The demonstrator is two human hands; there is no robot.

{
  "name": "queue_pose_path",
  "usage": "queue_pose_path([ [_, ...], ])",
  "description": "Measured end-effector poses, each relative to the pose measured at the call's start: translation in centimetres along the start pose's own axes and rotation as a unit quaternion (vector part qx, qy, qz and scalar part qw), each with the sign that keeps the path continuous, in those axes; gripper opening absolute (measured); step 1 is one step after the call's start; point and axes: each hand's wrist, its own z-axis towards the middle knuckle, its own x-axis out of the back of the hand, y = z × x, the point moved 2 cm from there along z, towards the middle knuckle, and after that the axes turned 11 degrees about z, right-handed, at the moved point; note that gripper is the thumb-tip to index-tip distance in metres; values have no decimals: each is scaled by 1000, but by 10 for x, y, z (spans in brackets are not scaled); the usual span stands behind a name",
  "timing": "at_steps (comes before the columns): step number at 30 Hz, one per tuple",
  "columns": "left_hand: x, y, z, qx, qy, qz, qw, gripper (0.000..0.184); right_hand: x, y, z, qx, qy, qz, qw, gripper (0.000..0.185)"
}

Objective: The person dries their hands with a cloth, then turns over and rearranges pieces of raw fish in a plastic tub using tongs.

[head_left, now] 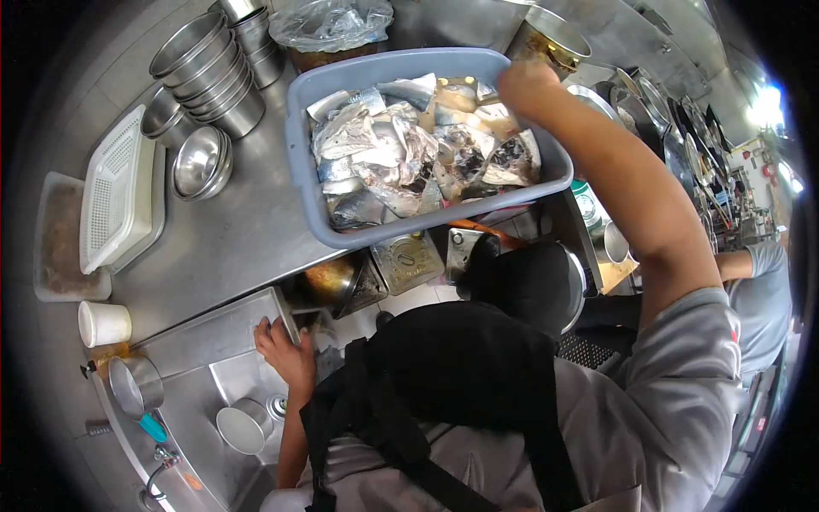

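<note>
A large grey plastic tub (309,205) stands on the steel counter, filled with cut fish pieces (384,154) in some liquid. My right arm reaches across the tub's far right corner. My right hand (529,84) is there, right by a steel pot (554,43) with brown stains; its fingers are blurred and hidden, so whether it grips anything does not show. Lower down, my left hand (288,354) rests on the steel rim of the sink (247,320), fingers spread, holding nothing.
Stacked steel pots (213,77) and steel bowls (203,164) stand left of the tub, beside white perforated baskets (115,200). A plastic-covered container (333,30) is behind. A steel pot (245,425) lies in the sink. Another person (759,294) is at far right.
</note>
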Motion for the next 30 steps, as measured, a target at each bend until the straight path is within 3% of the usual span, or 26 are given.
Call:
queue_pose_path([
  [8, 3, 1, 0, -3, 13, 8, 1000, 54, -36, 27, -42, -90, 22, 112, 989, 36],
  [11, 1, -1, 0, 3, 6, -3, 1000, 55, -37, 17, -24, -29, 35, 77, 996, 29],
  [18, -3, -5, -3, 12, 17, 2, 1000, 56, 4, -25, 16, -5, 34, 59, 998, 30],
  [21, -5, -6, -2, 10, 7, 7, 1000, 56, 23, -4, -4, -14, 29, 15, 999, 28],
  [24, -5, -5, -3, 7, 12, -7, 1000, 56, 23, 45, -14, -51, 90, 36, 994, 26],
  [30, -3, -3, -2, 2, 6, 7, 1000, 57, 35, 79, -49, -22, 137, 50, 989, 34],
])
